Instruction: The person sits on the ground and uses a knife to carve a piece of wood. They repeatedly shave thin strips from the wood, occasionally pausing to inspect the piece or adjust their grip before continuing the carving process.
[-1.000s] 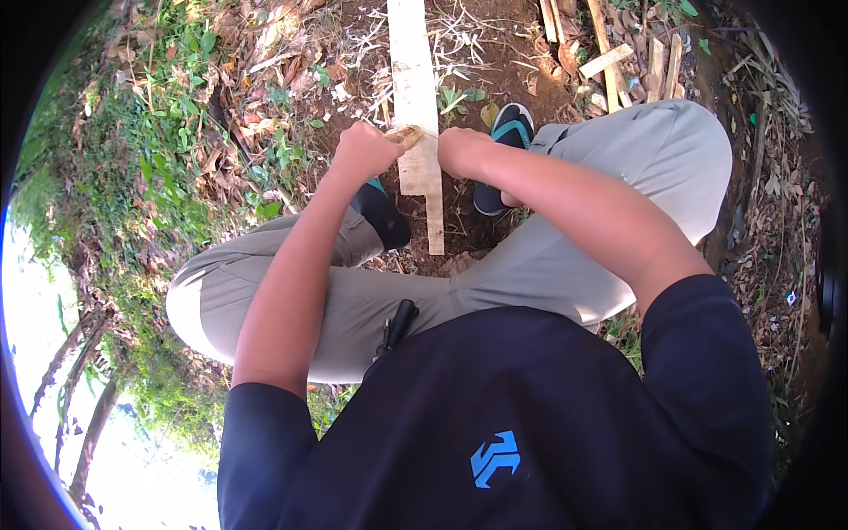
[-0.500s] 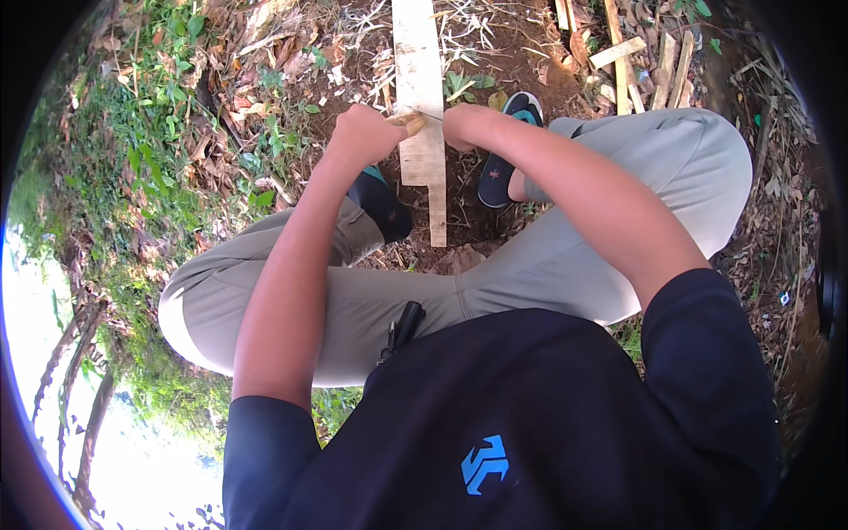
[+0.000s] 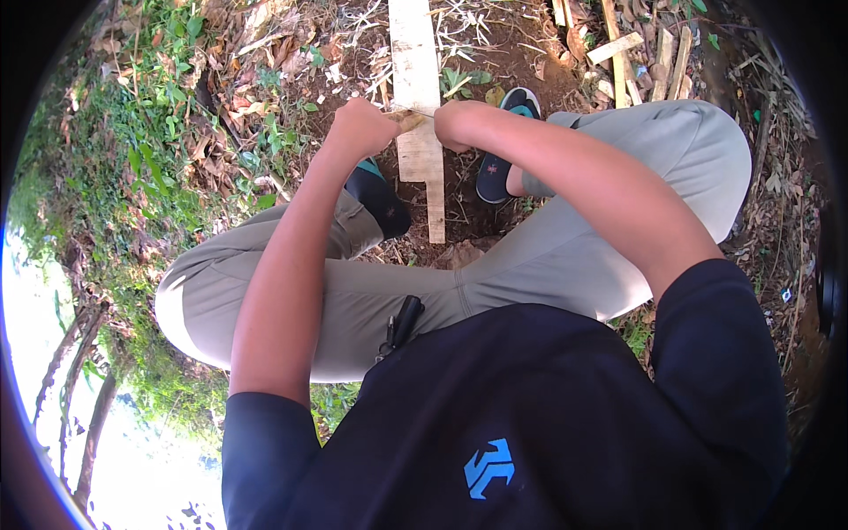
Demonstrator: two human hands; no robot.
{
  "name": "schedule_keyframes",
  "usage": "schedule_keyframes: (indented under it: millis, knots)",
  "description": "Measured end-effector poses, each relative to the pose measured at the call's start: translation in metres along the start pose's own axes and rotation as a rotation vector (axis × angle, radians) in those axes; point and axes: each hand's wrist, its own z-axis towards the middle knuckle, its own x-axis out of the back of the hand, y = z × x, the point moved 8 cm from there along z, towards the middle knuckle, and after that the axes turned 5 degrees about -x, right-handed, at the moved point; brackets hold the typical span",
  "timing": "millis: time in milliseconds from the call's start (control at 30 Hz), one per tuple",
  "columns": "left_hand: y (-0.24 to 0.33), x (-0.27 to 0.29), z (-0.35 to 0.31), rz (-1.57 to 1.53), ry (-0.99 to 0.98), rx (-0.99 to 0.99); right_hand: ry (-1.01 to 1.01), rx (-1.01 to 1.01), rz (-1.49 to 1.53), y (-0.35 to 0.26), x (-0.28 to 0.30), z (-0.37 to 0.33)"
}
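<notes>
Though left hand [image 3: 364,129] and right hand [image 3: 461,125] flank the board [image 3: 420,159], I cannot tell either hidden grip.

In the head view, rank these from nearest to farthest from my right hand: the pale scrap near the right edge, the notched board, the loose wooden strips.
1. Notched board: just left of the right hand.
2. Loose wooden strips: upper right of the picture.
3. Pale scrap: near the right edge, lower down.

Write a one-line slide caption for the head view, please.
Left hand and right hand at either side of a pale notched board, a thin dark strip spanning between them.
</notes>
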Motion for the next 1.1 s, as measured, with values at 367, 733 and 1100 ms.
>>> schedule_keyframes:
  millis: [367,733,1100]
  knots:
    - [0.001,-0.002,0.000,-0.073,-0.140,-0.012,0.102,-0.104,0.250,0.018,-0.014,0.026]
    - [-0.001,-0.007,-0.001,0.066,-0.070,-0.069,0.363,0.000,0.422,0.035,-0.031,0.043]
    - [0.025,-0.001,-0.032,0.075,-0.039,0.000,-0.118,0.062,-0.264,0.004,-0.005,-0.004]
